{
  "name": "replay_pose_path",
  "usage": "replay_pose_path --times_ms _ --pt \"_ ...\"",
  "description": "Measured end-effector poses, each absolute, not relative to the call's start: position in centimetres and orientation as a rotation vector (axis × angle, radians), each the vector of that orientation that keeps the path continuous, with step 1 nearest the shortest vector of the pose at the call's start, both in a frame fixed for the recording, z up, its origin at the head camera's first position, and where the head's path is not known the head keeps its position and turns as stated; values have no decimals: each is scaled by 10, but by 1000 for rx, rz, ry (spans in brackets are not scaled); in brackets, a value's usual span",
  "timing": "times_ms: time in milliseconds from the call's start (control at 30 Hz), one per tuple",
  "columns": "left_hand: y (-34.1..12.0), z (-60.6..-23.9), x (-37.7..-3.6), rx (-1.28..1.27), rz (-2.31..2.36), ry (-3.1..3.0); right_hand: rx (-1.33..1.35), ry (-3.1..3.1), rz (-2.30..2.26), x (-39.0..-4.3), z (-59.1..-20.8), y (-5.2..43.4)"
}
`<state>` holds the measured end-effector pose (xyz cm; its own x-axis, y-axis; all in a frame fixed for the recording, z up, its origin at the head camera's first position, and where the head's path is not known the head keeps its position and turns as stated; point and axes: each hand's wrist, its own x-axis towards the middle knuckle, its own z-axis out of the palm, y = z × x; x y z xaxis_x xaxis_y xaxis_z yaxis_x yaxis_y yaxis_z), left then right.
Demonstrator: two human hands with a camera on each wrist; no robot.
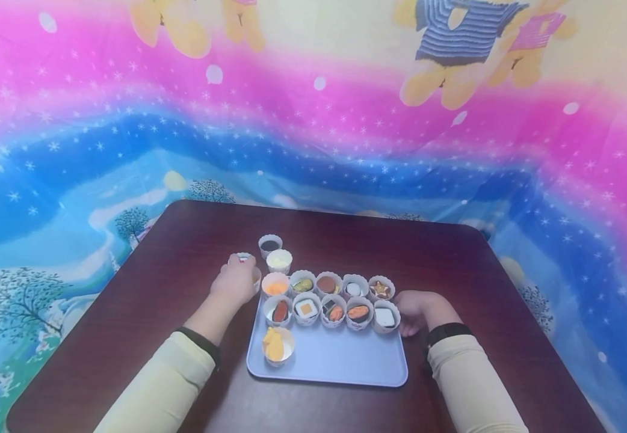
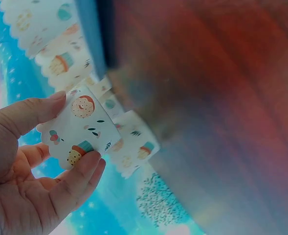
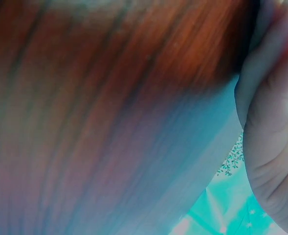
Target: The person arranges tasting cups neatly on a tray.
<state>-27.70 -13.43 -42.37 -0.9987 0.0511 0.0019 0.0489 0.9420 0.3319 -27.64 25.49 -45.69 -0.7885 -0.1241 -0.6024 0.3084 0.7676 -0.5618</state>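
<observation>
- Printed with doughnuts and cupcakes, the paper cup [image 2: 80, 128] sits pinched between the thumb and fingers of the left hand [image 1: 234, 281], just off the tray's far left corner and, judging by the head view, on or just above the surface [image 1: 145, 300].
- Its wall looks thin, so a hard squeeze could crumple it, and a tilt could spill whatever it holds; its contents are hidden behind the hand.
- Other cups crowd close, so a sideways drag could knock the orange-filled cup [image 1: 275, 284] beside it.
- At the tray's right edge lies the right hand [image 1: 414, 310], fingers curled; whether it grips the rim I cannot tell, as the wrist view is blurred.
- If that hand does not steady the tray [image 1: 340, 361], a nudge from the left could slide it.
- Count: one tray carrying eleven cups, in two rows of five plus one alone in front [image 1: 278, 345]; two more cups [image 1: 274, 252] stand beyond the tray; with the held one, fourteen.
</observation>
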Motion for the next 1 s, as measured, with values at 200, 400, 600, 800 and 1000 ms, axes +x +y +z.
replay_pose_path --times_ms 200,400,600,800,1000 --pt "-133 -411 -275 53 524 3060 129 2323 -874 -276 -456 255" --pt "-134 -403 -272 81 511 3052 120 2328 -878 -276 -455 255" --pt "-134 -394 -267 115 482 3087 112 2309 -896 -275 -454 255" --pt "-122 -383 -257 174 481 3095 115 2306 -895 -275 -453 254" --pt "-100 -371 -237 275 443 3043 110 2324 -880 -275 -453 253"
